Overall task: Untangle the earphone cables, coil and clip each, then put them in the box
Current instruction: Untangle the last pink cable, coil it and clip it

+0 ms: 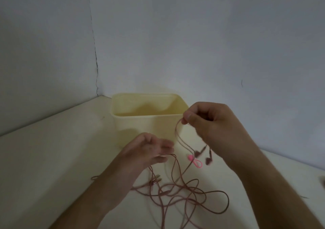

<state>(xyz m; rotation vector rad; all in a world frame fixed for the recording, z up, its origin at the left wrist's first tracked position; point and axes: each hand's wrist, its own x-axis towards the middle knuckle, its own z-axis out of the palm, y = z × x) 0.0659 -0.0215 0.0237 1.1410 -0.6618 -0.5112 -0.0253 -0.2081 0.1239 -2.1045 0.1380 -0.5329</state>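
Thin pink cables (184, 193) tangle; right hand (209, 121) pinches 1, left hand (149, 149) loosely spread.

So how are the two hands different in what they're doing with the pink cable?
The right hand is raised beside the box, pinching a loop of the cable so the earbuds dangle. The left hand is lower, fingers fairly straight, with a strand running by its fingertips. Both hover over the tangle on the table.

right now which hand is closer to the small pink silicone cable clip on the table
Left, narrowly. The left hand hovers just left of the small pink silicone cable clip; the right hand is raised above it, pinching the pink earphone cable.
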